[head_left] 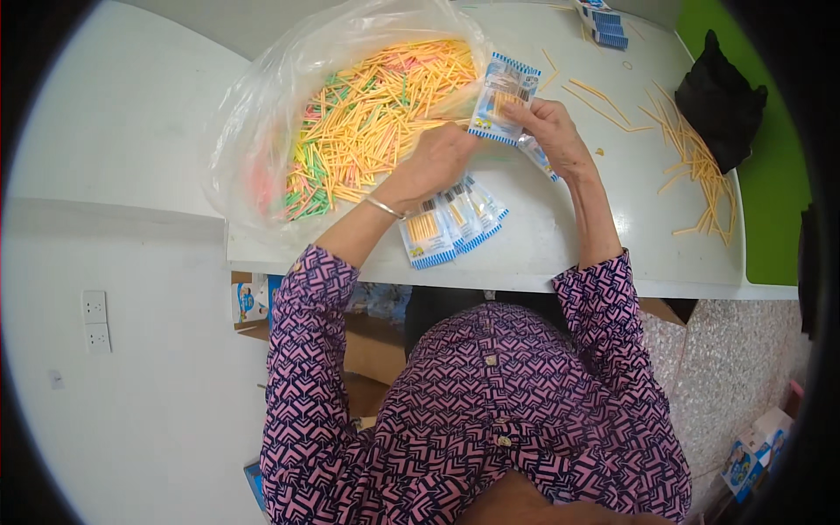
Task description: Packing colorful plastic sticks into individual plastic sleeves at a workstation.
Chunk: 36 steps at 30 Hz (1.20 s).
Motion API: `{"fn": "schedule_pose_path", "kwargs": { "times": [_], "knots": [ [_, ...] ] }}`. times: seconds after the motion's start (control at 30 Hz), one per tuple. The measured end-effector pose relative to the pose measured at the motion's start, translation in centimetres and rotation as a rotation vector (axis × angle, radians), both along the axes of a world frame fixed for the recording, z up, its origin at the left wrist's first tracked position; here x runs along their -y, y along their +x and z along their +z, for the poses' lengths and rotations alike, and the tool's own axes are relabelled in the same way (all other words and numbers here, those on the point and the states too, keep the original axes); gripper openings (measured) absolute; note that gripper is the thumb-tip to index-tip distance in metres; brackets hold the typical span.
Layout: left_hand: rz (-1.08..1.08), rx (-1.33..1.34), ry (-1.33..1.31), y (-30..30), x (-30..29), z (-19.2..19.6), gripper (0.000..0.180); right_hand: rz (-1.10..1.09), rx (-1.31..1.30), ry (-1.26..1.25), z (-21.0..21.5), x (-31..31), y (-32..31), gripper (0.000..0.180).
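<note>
My right hand (556, 136) pinches a small clear packet (505, 98) with blue-and-white striped ends, thumb across its front. Thin yellow sticks show inside it. Beneath that hand, another packet (535, 154) is partly visible. My left hand (437, 160), a bangle at its wrist, is closed beside the held packet's lower left corner; its fingertips are turned away, so what they grip is hidden. Several filled packets (451, 219) lie fanned out on the table below my left hand. Behind it, a large clear plastic bag (241, 122) gapes around a heap of yellow, green and pink sticks (376, 122).
Loose yellow sticks (700, 166) are scattered at the table's right, next to a black bag (719, 101). Stacked blue-and-white packets (604, 24) sit at the far edge. Cardboard boxes (367, 354) stand under the white table (560, 278). A printed box (754, 455) is at lower right.
</note>
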<state>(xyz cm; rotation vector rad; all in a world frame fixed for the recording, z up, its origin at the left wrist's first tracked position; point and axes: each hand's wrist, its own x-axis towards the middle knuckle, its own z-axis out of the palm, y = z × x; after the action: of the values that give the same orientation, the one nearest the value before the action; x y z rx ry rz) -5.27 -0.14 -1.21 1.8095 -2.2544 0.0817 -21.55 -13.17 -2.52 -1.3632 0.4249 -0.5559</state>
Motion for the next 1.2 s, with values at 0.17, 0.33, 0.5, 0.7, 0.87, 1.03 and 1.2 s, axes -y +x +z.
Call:
{"fn": "schedule_pose_path", "kwargs": {
  "times": [0.17,0.33,0.5,0.7,0.87,1.03,1.2],
  "knots": [
    [0.333,-0.372,0.035,2.7,0.4,3.4,0.023,-0.001,-0.086,-0.032,-0.3,0.4,0.0,0.031],
    [0.249,-0.829,-0.341,3.0,1.3,7.0,0.03,0.07,-0.085,-0.085,0.2,-1.3,0.7,0.034],
    [0.09,-0.843,-0.559,0.7,1.4,8.0,0.039,0.156,-0.252,-0.215,1.3,-2.1,0.6,0.035],
    [0.149,-0.77,-0.685,-0.6,0.7,9.8,0.039,0.168,-0.283,-0.23,1.4,-2.3,0.4,0.034],
    [0.07,-0.874,-0.555,-0.6,0.4,6.5,0.039,0.209,-0.24,-0.193,1.6,-2.6,0.5,0.033],
    [0.087,-1.093,-0.316,-0.7,-0.7,6.7,0.041,0.22,-0.25,-0.185,0.9,-2.1,0.5,0.034],
    [0.171,-1.035,-0.164,1.0,-1.0,6.4,0.039,0.259,-0.266,-0.199,0.9,-2.0,0.7,0.034]
  ]
}}
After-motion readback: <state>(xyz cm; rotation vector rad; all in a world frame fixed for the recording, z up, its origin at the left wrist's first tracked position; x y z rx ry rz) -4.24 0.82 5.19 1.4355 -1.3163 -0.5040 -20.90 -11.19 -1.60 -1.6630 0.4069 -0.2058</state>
